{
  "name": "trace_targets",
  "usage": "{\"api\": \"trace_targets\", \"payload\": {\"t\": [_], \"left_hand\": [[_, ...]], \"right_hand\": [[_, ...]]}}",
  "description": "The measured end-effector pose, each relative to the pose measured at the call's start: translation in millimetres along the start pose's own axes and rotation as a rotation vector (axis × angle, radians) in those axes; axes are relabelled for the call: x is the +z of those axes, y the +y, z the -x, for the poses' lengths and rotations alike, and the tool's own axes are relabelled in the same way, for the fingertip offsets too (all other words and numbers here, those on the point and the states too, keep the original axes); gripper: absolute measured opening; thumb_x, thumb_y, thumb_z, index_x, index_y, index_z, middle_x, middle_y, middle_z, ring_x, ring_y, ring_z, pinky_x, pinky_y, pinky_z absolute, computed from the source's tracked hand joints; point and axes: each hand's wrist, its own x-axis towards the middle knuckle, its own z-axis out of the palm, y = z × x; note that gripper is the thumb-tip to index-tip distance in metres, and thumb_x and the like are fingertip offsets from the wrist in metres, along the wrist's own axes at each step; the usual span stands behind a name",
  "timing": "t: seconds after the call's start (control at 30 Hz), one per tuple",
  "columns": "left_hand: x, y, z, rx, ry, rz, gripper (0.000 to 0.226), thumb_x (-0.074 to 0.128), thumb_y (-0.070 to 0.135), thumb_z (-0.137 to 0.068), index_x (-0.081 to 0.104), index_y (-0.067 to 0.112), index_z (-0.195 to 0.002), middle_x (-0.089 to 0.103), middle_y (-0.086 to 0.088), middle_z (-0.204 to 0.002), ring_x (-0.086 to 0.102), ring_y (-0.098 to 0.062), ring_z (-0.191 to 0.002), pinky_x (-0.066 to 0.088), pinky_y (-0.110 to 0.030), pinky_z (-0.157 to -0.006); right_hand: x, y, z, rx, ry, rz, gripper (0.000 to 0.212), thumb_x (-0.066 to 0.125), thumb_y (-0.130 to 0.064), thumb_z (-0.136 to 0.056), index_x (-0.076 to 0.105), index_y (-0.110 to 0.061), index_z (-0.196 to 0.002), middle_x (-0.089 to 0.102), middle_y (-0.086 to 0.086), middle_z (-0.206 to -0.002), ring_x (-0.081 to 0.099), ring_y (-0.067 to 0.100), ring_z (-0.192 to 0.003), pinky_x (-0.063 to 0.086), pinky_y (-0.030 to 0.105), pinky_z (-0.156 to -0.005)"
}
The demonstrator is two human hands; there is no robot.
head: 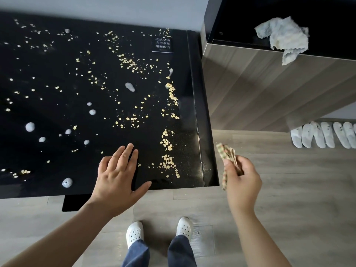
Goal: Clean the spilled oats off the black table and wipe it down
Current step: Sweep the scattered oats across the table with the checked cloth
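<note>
Your left hand (117, 176) lies flat on the black table (57, 105), close to its front edge. The fingers are straight and a little spread, and they hold nothing. Your right hand (241, 180) is off the table, just past its front right corner, up over the wood floor (289, 189). Its thumb and fingers are curled and pinch a small checked cloth (225, 153). The cloth is folded, and part of it sticks up above your thumb while part hangs down under it. The oats (167, 162) are all over the table top. Lots of them sit in a line near the right side, just to the right of your left hand, and more are spread far back and to the left. White foamy blobs (30, 127) dot the table too, mostly on the left. A small sign (162, 44) with white writing sits near the back right of the table. A crumpled grey rag (283, 35) lies on top of the wood cabinet (260, 83) beside the table, with one end hanging over the edge. White slippers (323, 136) are lined up on the floor under it. Your white shoes (134, 231) stand in front of the table.
</note>
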Motion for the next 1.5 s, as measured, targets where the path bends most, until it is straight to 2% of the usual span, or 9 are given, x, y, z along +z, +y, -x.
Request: {"api": "trace_targets", "payload": {"t": [0.2, 0.33, 0.53, 0.7, 0.77, 0.9, 1.13, 1.27, 1.5], "left_hand": [[2.1, 1.4, -0.4, -0.021, -0.006, -0.017, 0.09, 0.035, 0.072, -0.078, 0.042, 0.006, -0.141, 0.032, -0.012, -0.152, 0.028, -0.03, -0.14, 0.02, -0.046, -0.108], [2.9, 0.8, 0.5, -0.02, -0.007, -0.021, 0.091, 0.036, 0.072, -0.079, 0.042, 0.006, -0.141, 0.032, -0.012, -0.152, 0.028, -0.03, -0.14, 0.021, -0.046, -0.108], [4.5, 1.4, -0.1, -0.015, -0.004, -0.018, 0.091, 0.037, 0.071, -0.079, 0.042, 0.005, -0.14, 0.032, -0.013, -0.152, 0.029, -0.031, -0.14, 0.024, -0.048, -0.107], [6.5, -0.2, 0.7, 0.0, 0.016, -0.017, 0.09, 0.038, 0.071, -0.079, 0.043, 0.004, -0.14, 0.032, -0.013, -0.152, 0.029, -0.031, -0.14, 0.022, -0.046, -0.106], [7.2, -0.4, 0.4, 0.006, 0.018, -0.017, 0.09, 0.037, 0.071, -0.079, 0.042, 0.004, -0.14, 0.032, -0.013, -0.152, 0.029, -0.031, -0.14, 0.023, -0.046, -0.106], [6.9, -1.0, 0.5, 0.01, 0.036, -0.008, 0.09, 0.037, 0.07, -0.08, 0.043, 0.004, -0.14, 0.033, -0.013, -0.151, 0.031, -0.031, -0.139, 0.025, -0.047, -0.105], [9.0, -3.4, 0.5, 0.026, 0.052, 0.016, 0.091, 0.04, 0.071, -0.079, 0.043, 0.004, -0.14, 0.032, -0.014, -0.151, 0.03, -0.031, -0.139, 0.025, -0.047, -0.105], [10.5, -6.4, 0.8, 0.034, 0.065, 0.029, 0.09, 0.041, 0.071, -0.078, 0.043, 0.005, -0.14, 0.032, -0.012, -0.152, 0.03, -0.03, -0.139, 0.024, -0.046, -0.106], [11.6, -12.1, 1.4, 0.074, 0.098, 0.054, 0.089, 0.044, 0.07, -0.078, 0.044, 0.007, -0.14, 0.032, -0.01, -0.152, 0.031, -0.029, -0.139, 0.024, -0.045, -0.106]], "right_hand": [[32.2, 19.1, 2.9, 0.13, -0.01, -0.014, 0.022, 0.064, -0.036, -0.079, 0.069, -0.02, -0.094, 0.069, 0.008, -0.081, 0.064, 0.028, -0.071, 0.057, 0.043, -0.068], [33.3, 9.3, 23.6, -0.06, 0.103, 0.067, 0.014, 0.071, 0.0, -0.08, 0.07, -0.003, -0.094, 0.066, 0.0, -0.088, 0.06, 0.016, -0.078, 0.041, 0.002, -0.072], [23.5, 10.1, 36.2, -0.237, 0.007, 0.092, 0.014, 0.071, -0.002, -0.079, 0.071, -0.004, -0.093, 0.064, -0.006, -0.089, 0.064, 0.014, -0.077, 0.045, 0.007, -0.07], [24.5, -10.1, 45.6, -0.214, -0.358, 0.01, 0.011, 0.064, -0.027, -0.085, 0.069, -0.025, -0.096, 0.063, -0.015, -0.074, 0.056, 0.005, -0.058, 0.045, 0.025, -0.05], [23.7, -18.0, 32.8, -0.188, -0.241, -0.018, 0.015, 0.063, -0.031, -0.085, 0.069, -0.025, -0.098, 0.066, -0.008, -0.077, 0.061, 0.013, -0.062, 0.05, 0.03, -0.055], [34.8, -20.1, 12.8, -0.199, -0.015, 0.156, 0.016, 0.07, -0.008, -0.083, 0.069, -0.006, -0.099, 0.066, 0.001, -0.09, 0.061, 0.018, -0.079, 0.036, 0.001, -0.069], [78.0, -17.5, 65.2, -0.35, -0.086, 0.18, 0.013, 0.069, -0.009, -0.08, 0.069, -0.007, -0.092, 0.068, 0.0, -0.092, 0.062, 0.012, -0.082, 0.043, 0.01, -0.075], [82.2, -33.4, 80.5, -0.159, -0.118, -0.036, 0.014, 0.069, -0.018, -0.084, 0.072, -0.014, -0.097, 0.069, -0.005, -0.086, 0.065, 0.009, -0.075, 0.054, 0.024, -0.062], [59.9, -27.3, 52.1, -0.203, 0.025, 0.102, 0.016, 0.068, -0.012, -0.086, 0.069, -0.008, -0.102, 0.066, -0.004, -0.09, 0.064, 0.014, -0.08, 0.04, 0.002, -0.072]]}}
